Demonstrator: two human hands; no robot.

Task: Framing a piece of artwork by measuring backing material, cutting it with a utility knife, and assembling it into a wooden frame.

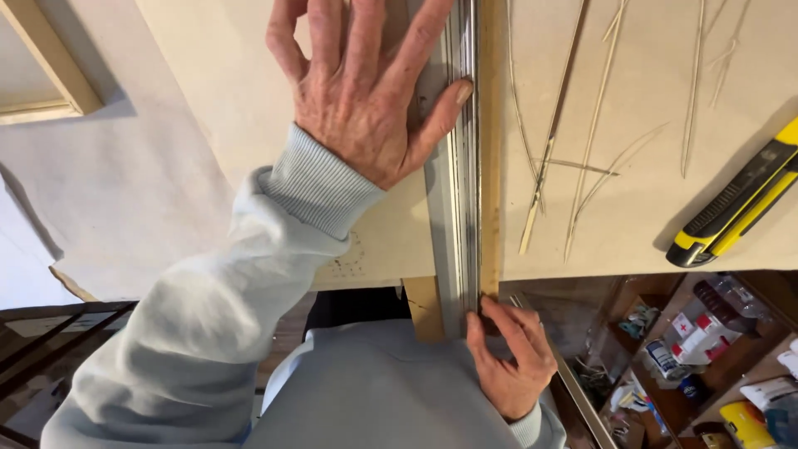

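My left hand (366, 83) lies flat with its fingers spread on a tan board (632, 224), and its thumb presses against a long metal straightedge (455, 233). The straightedge runs from the far side of the board to past its near edge. A narrow tan strip (490, 166) shows along the straightedge's right side. My right hand (511, 362) is below the board's near edge, its fingertips pinched on the near end of the straightedge. Whether it also holds something small there is hidden.
A yellow and black utility knife (740, 199) lies on the board at the right. Several thin cut slivers (573, 150) are scattered beside the straightedge. A wooden frame (50, 71) sits top left. Below right is a shelf with bottles and boxes (698, 349).
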